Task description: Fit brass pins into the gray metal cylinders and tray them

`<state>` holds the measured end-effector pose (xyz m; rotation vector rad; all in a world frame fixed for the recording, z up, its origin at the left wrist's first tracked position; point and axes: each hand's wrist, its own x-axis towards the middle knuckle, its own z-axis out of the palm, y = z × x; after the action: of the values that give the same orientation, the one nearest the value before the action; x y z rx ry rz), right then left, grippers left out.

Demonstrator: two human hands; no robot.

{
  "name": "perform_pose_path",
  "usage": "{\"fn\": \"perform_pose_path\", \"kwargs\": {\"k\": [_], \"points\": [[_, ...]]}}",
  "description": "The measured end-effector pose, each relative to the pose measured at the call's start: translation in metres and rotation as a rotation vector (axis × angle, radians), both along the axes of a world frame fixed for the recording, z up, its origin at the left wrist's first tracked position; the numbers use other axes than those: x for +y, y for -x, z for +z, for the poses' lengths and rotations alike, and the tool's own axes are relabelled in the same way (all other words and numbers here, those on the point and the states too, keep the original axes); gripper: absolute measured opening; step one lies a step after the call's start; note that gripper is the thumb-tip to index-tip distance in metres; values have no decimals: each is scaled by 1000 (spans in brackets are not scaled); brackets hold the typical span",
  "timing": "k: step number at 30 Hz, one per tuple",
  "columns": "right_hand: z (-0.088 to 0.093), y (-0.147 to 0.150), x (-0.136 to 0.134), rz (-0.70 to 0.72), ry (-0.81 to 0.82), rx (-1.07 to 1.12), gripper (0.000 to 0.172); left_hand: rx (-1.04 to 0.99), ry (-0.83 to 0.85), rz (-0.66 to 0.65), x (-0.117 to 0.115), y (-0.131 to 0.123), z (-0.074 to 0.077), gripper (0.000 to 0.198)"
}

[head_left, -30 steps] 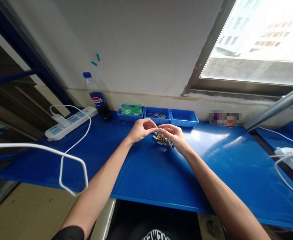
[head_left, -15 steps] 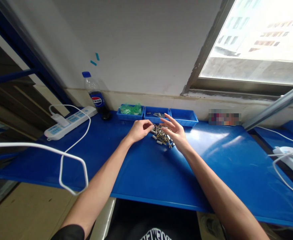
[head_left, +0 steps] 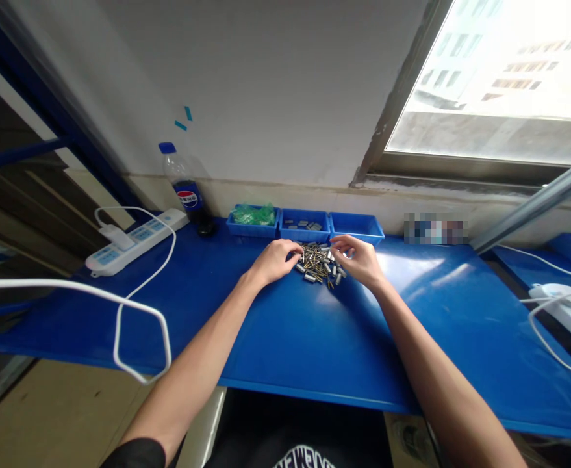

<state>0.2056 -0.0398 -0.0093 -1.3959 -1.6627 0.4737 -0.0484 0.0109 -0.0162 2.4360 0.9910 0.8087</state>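
A loose pile of small metal parts [head_left: 320,268], silvery blocks mixed with thin brass-coloured pins, lies on the blue table [head_left: 285,344]. My left hand [head_left: 276,261] is at the pile's left edge, thumb and fingers drawn together; what is between the tips, if anything, is too small to make out. At the right edge, my right hand [head_left: 362,261] has its fingers bent in a pinch over the parts, and its fingertips' contents cannot be made out. Behind the pile, a middle blue bin [head_left: 303,235] contains several small grey pieces.
A left bin [head_left: 253,230] holds green plastic film [head_left: 253,214]; a right bin [head_left: 358,237] stands beside the middle one. Farther left are a cola bottle [head_left: 188,195] and a power strip [head_left: 136,242]. A white cable [head_left: 165,325] loops near my left forearm.
My right hand has come down from above the bins' front to the pile's right side, its spread fingers now bent. My left hand has shifted slightly right and lower.
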Motion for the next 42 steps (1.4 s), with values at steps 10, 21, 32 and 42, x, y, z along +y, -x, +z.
{"fn": "perform_pose_path", "kwargs": {"k": [10,21,32,42], "points": [[0,0,8,95,-56,-142,22,208,234,-100,14,-30,37,4],[74,-16,39,231,99,-360,18,399,341,-143,34,-48,58,10],[68,-20,34,385,302,-348,31,618,323,-98,33,-45,84,18],[61,-25,37,440,369,-301,40,396,311,-90,43,-26,96,17]]}}
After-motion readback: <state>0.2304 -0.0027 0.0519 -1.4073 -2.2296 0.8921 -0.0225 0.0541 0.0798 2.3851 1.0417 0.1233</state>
